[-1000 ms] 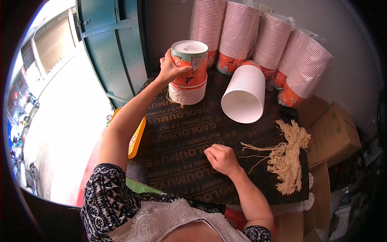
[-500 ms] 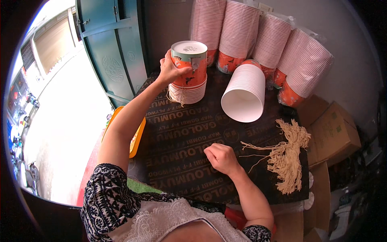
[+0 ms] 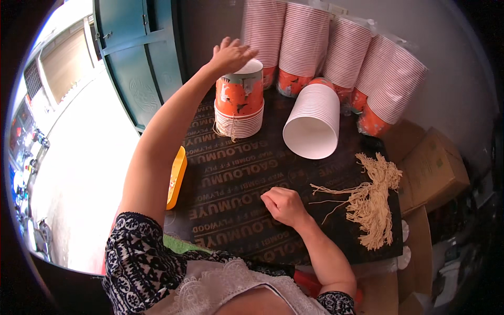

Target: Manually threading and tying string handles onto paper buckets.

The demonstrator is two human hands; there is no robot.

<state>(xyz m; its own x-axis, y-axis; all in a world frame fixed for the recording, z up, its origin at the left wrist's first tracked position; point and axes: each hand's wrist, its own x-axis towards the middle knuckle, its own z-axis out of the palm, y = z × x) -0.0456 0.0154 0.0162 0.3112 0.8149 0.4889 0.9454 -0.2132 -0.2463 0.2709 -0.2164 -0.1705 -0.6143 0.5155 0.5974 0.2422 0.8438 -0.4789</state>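
Note:
A stack of upside-down orange paper buckets (image 3: 240, 97) stands at the far left of the table, with white rims nested at the bottom. Thin beige strings (image 3: 227, 127) hang from those rims. Over the top of this stack is my left hand (image 3: 233, 56), fingers stretched out and gripping nothing; whether the palm touches the base is hidden. My right hand (image 3: 285, 205) rests on the table in a loose fist, and nothing shows in it. Beyond it, a nested stack of white-rimmed paper buckets (image 3: 315, 118) lies on its side, mouth toward me. A bundle of beige strings (image 3: 375, 207) lies right of my right hand.
Several tall plastic-wrapped bucket stacks (image 3: 304, 50) line the wall at the back. A yellow tray (image 3: 178, 178) sits by the left table edge, partly behind my left arm. Cardboard boxes (image 3: 436, 170) stand to the right, and a green metal door (image 3: 136, 68) at the left.
My left hand has let go of the bucket stack's side and risen above its top, fingers opening out. The right hand keeps its place and pose.

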